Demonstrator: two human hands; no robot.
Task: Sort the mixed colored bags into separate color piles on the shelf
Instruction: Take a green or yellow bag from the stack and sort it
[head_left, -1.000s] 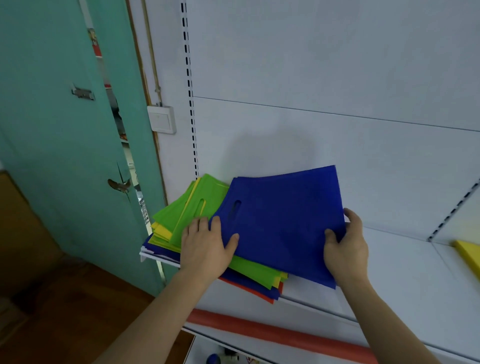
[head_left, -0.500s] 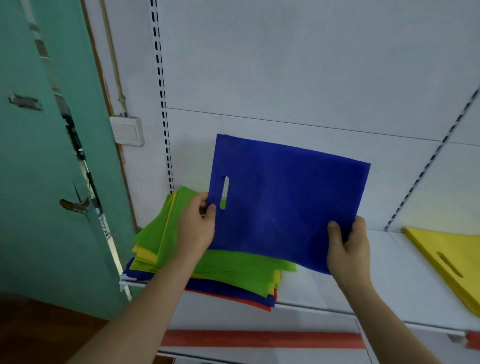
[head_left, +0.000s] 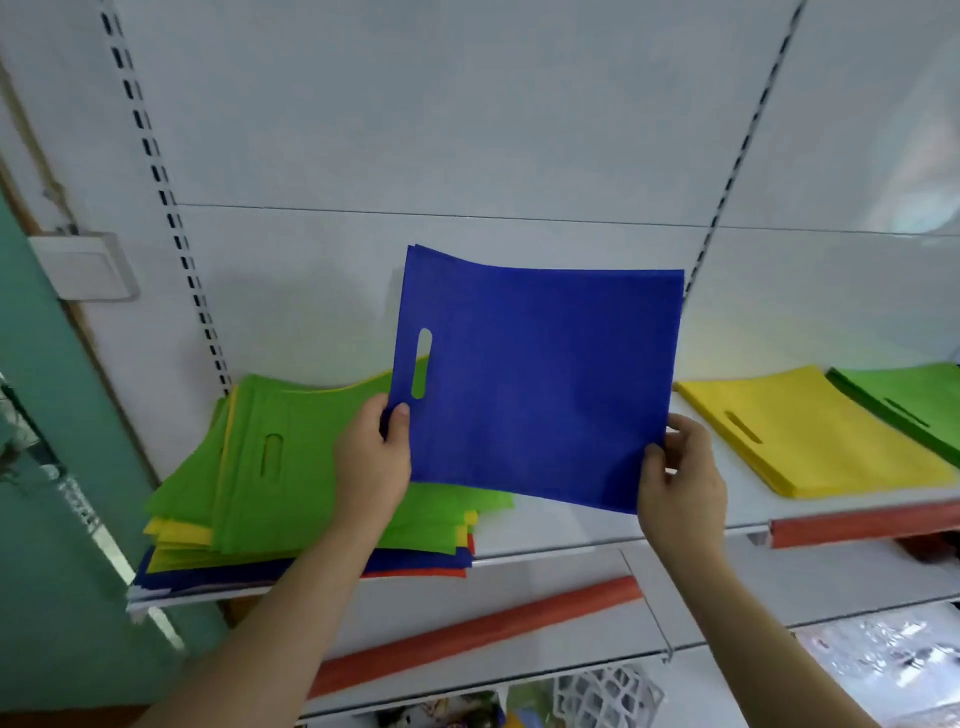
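Holding a blue bag (head_left: 540, 384) upright, clear of the shelf (head_left: 566, 535): left hand (head_left: 371, 467) pinches the lower corner under the handle slot, right hand (head_left: 680, 478) pinches the opposite lower corner. Hands well apart, bag stretched flat between them.

Landmark: the mixed stack (head_left: 291, 483), left end of shelf. Green on top, yellow, blue and red edges showing beneath. Bag hangs just right of the stack, its left edge overlapping the stack's right side from this view.

Further right of the stack: a bare stretch of shelf, then a yellow pile (head_left: 810, 431), then a green pile (head_left: 909, 400) at the frame edge. No blue pile visible.

Judgement: step in hand is carrying this blue bag to its own spot. Best bet is the bare stretch between stack and yellow pile.

To do it well:
- keep both corner pinches until the bag lies flat; thin fabric likely flops if one corner goes early
- lower the far edge first, square to the shelf front
- leave a gap from the stack and from the yellow pile so colours stay separate

Risk: dragging the bag's edge over the green top bag and skewing the stack.
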